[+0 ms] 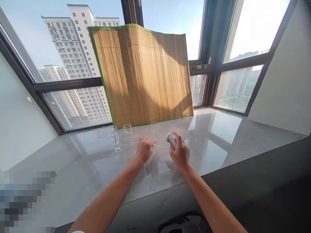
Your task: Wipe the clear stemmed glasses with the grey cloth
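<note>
My left hand (145, 149) is closed, with thumb and finger at the stem of a clear wine glass (163, 142). That glass looks tilted onto its side, its bowl toward the right; its outline is faint. My right hand (179, 150) grips a small white object with a round grey-rimmed end (171, 139), maybe a small bottle; its kind is unclear. The round end faces the glass, and my index finger is raised over it. Just behind, another wine glass (155, 127) stands upright. To the left stand a wine glass (127, 128) and a close pair of wine glasses (117, 149), partly overlapping.
A bamboo mat (150, 74) with green edging leans upright against the window behind the glasses. The glossy grey sill (206, 129) drops off at its front edge. White walls flank both sides. A shoe (182, 224) shows below, and a blurred patch covers the lower left.
</note>
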`<act>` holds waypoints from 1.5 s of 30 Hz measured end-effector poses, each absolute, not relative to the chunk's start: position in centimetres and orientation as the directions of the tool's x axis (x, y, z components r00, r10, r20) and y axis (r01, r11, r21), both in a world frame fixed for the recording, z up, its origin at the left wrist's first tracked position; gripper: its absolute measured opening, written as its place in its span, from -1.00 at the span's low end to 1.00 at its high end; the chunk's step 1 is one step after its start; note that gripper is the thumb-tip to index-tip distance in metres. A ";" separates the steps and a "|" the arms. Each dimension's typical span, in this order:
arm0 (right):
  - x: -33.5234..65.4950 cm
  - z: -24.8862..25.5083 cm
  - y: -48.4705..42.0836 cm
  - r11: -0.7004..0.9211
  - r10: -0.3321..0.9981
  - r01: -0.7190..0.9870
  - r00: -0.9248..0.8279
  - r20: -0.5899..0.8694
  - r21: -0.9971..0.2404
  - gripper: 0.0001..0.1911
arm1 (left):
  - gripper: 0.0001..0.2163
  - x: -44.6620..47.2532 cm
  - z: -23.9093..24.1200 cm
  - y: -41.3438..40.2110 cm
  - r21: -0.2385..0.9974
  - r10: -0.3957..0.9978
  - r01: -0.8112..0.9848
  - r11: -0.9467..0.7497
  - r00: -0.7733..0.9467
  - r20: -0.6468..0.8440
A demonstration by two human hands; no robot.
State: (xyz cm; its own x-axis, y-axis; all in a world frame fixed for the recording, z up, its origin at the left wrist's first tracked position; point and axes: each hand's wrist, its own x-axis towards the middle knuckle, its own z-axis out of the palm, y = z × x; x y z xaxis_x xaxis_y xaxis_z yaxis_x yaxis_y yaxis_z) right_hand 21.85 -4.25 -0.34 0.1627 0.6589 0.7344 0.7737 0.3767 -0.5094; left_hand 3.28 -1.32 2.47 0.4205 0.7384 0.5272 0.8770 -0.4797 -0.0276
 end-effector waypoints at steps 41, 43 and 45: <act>23.0 0.9 -4.3 0.107 0.986 -0.092 -0.121 0.118 -0.990 -0.36 | -0.61 4.4 1.4 -0.6 0.983 0.962 -0.112 -0.145 0.217 0.167; 23.3 1.4 -4.7 0.054 0.976 -0.214 -0.193 0.096 -0.975 -0.34 | -0.61 4.2 1.4 -0.3 0.979 0.963 -0.098 -0.176 0.189 0.192; 23.4 1.6 -4.7 0.033 0.976 -0.359 -0.189 0.107 -0.933 -0.32 | -0.62 4.1 1.2 0.1 0.969 0.955 -0.003 -0.245 0.172 0.242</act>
